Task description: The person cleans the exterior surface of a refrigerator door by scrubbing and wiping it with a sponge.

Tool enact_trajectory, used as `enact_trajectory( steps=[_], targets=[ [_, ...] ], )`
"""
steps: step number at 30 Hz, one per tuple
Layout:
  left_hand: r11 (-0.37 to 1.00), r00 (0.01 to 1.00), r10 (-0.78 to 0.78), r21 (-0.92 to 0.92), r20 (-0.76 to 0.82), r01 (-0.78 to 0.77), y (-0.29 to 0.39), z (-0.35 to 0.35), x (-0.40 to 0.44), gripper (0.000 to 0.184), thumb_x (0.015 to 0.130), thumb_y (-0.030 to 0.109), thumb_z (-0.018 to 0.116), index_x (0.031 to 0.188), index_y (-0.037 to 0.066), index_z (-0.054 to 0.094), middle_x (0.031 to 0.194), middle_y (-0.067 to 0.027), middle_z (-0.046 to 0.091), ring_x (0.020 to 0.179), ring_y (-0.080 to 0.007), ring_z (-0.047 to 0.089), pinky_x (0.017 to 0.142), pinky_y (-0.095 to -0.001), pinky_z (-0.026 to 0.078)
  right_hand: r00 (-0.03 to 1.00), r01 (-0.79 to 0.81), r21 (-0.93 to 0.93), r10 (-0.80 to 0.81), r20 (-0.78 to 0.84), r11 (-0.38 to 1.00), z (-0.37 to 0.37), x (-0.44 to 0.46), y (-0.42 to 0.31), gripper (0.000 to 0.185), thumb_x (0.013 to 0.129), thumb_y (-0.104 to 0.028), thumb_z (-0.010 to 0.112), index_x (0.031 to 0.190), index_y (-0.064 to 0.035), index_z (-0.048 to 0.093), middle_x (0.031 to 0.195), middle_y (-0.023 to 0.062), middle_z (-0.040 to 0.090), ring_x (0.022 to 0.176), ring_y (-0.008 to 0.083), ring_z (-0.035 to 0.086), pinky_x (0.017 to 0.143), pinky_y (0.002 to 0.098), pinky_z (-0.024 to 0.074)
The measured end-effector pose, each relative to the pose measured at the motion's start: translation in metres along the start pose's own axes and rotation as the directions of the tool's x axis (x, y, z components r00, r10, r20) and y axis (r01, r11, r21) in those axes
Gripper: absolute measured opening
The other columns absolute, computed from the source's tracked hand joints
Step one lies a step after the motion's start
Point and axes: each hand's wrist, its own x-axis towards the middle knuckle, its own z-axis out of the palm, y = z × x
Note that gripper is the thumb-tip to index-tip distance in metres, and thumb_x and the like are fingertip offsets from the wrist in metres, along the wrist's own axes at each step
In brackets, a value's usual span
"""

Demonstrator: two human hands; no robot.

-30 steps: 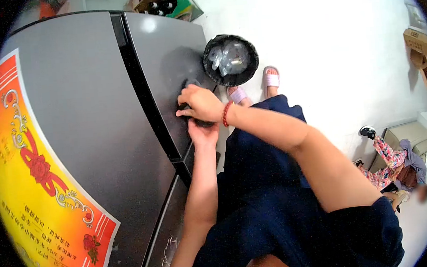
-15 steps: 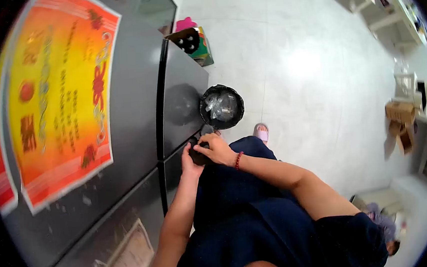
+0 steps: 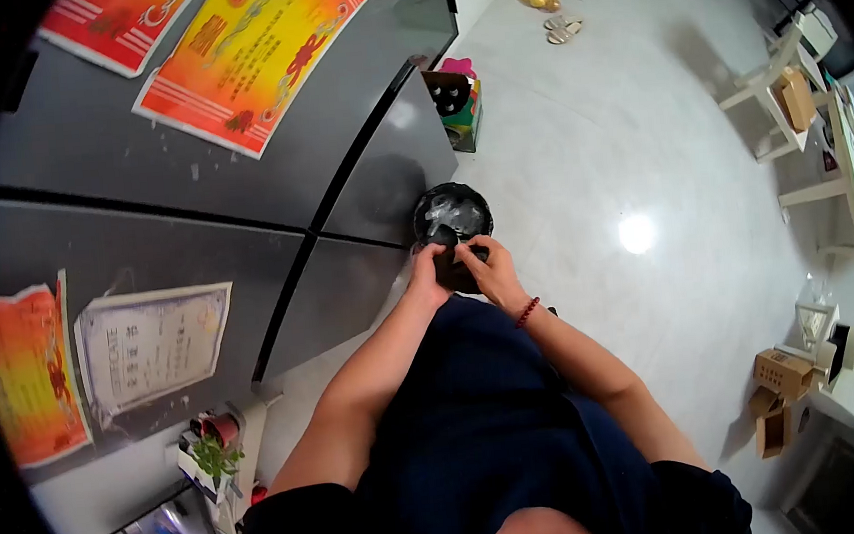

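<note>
My left hand (image 3: pixel 429 278) is closed around the left side of a dark object (image 3: pixel 458 273), whose exact shape is hard to make out. On its other side my right hand (image 3: pixel 495 270), with a red bead bracelet (image 3: pixel 528 311) at the wrist, pinches the same object near its top. Both hands are close together in front of my dark blue clothing. Just beyond them stands a round bin (image 3: pixel 485 202) lined with black plastic, holding clear plastic waste. The hands partly cover its near rim.
A grey refrigerator (image 3: pixel 241 196) with certificates (image 3: pixel 256 65) stands at the left. Beyond the bin is a green box (image 3: pixel 471 123). White chairs (image 3: pixel 769 89), a table (image 3: pixel 846 174) and cardboard boxes (image 3: pixel 783 371) are at the right; a potted plant (image 3: pixel 216 456) is lower left.
The view has turned, and the refrigerator now lies farther left and up. My hands have moved away from its door to beside the bin, still together on the dark object.
</note>
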Motion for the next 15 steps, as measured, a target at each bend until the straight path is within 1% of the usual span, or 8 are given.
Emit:
enact_trajectory(
  steps=[1,4,5,8,9,12,13,15],
  targets=[
    [1.0,0.997,-0.019,0.002,-0.076,0.02,-0.005,0.002,-0.002,0.028,0.081,0.025,0.046,0.1,0.007,0.058,0.101,-0.0091,0.061,0.095,-0.0269,0.059,0.086,-0.0445,0.047,1.0,-0.024,-0.011,0.024,-0.015,1.0,-0.002,-0.004,0.002,0.024,0.088,-0.022,0.063,0.081,0.001,0.062,0.073,0.0052,0.062,0.069,0.0095,0.054,0.062,0.0261,0.0448],
    [1.0,0.986,-0.023,0.011,-0.164,0.025,-0.015,0.022,-0.014,0.027,0.084,0.027,0.045,0.099,0.008,0.058,0.101,-0.0085,0.061,0.095,-0.0267,0.059,0.087,-0.0449,0.047,0.987,-0.155,0.008,0.155,-0.034,0.988,-0.014,-0.011,-0.008,0.024,0.085,-0.022,0.062,0.083,0.0016,0.064,0.075,0.0122,0.064,0.07,0.0204,0.062,0.065,0.033,0.0475],
    [0.999,0.992,-0.046,0.008,-0.121,0.048,-0.021,0.008,0.001,0.03,0.087,0.03,0.043,0.101,0.008,0.058,0.105,-0.0084,0.061,0.098,-0.0265,0.058,0.09,-0.0451,0.045,0.996,-0.063,0.163,0.073,-0.053,0.985,-0.015,-0.012,0.003,0.021,0.085,-0.019,0.064,0.087,0.0013,0.063,0.075,0.009,0.063,0.072,0.0173,0.06,0.067,0.0321,0.0471],
    [0.998,0.997,-0.056,-0.018,-0.045,0.055,-0.024,0.011,-0.003,0.037,0.086,0.03,0.046,0.115,0.007,0.053,0.114,-0.0093,0.058,0.106,-0.0259,0.055,0.092,-0.0442,0.044,0.986,0.077,0.095,-0.062,-0.153,0.993,-0.018,-0.006,0.023,0.02,0.084,-0.017,0.065,0.09,0.0015,0.061,0.078,0.0083,0.063,0.074,0.016,0.058,0.068,0.0311,0.0464],
    [0.998,0.997,-0.054,-0.029,-0.053,0.053,-0.025,0.01,-0.002,0.038,0.089,0.033,0.044,0.116,0.007,0.053,0.118,-0.0106,0.057,0.109,-0.0273,0.054,0.095,-0.0455,0.042,0.991,0.029,0.113,-0.014,-0.136,0.993,-0.019,-0.006,0.024,0.022,0.087,-0.021,0.063,0.09,0.0013,0.062,0.081,0.0066,0.063,0.076,0.0143,0.057,0.069,0.0296,0.0455],
    [0.993,0.999,-0.051,-0.109,0.001,0.051,-0.025,0.005,-0.002,0.038,0.092,0.034,0.042,0.117,0.007,0.052,0.12,-0.0116,0.055,0.111,-0.0285,0.053,0.097,-0.0465,0.04,0.97,-0.192,0.361,0.232,-0.071,0.913,-0.026,-0.011,0.007,0.024,0.089,-0.025,0.06,0.089,-0.0009,0.063,0.081,0.0026,0.061,0.079,0.0136,0.056,0.072,0.0277,0.0446],
    [0.994,0.996,-0.064,-0.094,-0.057,0.059,-0.024,0.008,-0.006,0.04,0.094,0.036,0.038,0.119,0.008,0.052,0.121,-0.0122,0.055,0.112,-0.0292,0.053,0.099,-0.0459,0.039,0.954,-0.276,0.473,0.297,0.032,0.837,-0.031,-0.012,0.008,0.027,0.09,-0.029,0.059,0.099,-0.0035,0.061,0.092,0.0006,0.06,0.088,0.0121,0.054,0.077,0.0268,0.0435],
    [0.991,0.997,-0.057,-0.122,-0.054,0.05,-0.024,0.004,-0.007,0.04,0.094,0.037,0.037,0.116,0.008,0.054,0.119,-0.0116,0.057,0.11,-0.0277,0.054,0.096,-0.046,0.042,0.941,-0.326,0.598,0.314,0.127,0.732,-0.03,-0.014,0.006,0.033,0.089,-0.03,0.06,0.11,-0.0045,0.056,0.102,0.0016,0.058,0.096,0.0121,0.052,0.082,0.0272,0.0426]
  ],
)
